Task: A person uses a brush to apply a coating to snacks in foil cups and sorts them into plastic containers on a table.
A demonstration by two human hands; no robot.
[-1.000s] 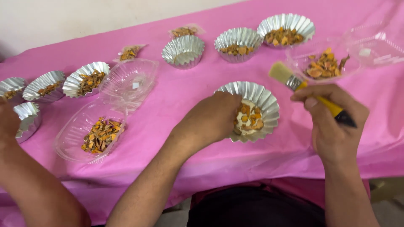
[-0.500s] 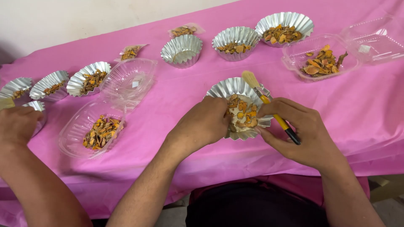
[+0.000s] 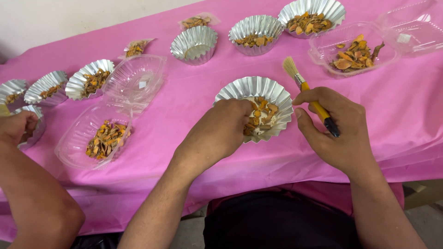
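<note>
Head cam is showing us working over a fluted foil cup sitting near the front edge of the pink-covered worktop, roughly centre. Our left hand is reaching into the cup, fingers curled over the orange-brown dried pieces inside; whether it's actually pinching any we can't tell, the knuckles are hiding that. Our right hand is pinching a small yellow-handled brush, grip pressed together around the handle, bristles pointing up and away, just clear of the cup's rim.

We're guessing that cup is super light and flimsy: thin foil, it'll dent if squeezed, so holding it by the rim or steadying from inside is looking safest. The pieces look dry, brittle and light.

Compared to half a second back, the brush is lifting off the cup and swinging out to the right, while the left hand is staying put.

Off to the left, another person's hand is resting by a foil cup.
</note>
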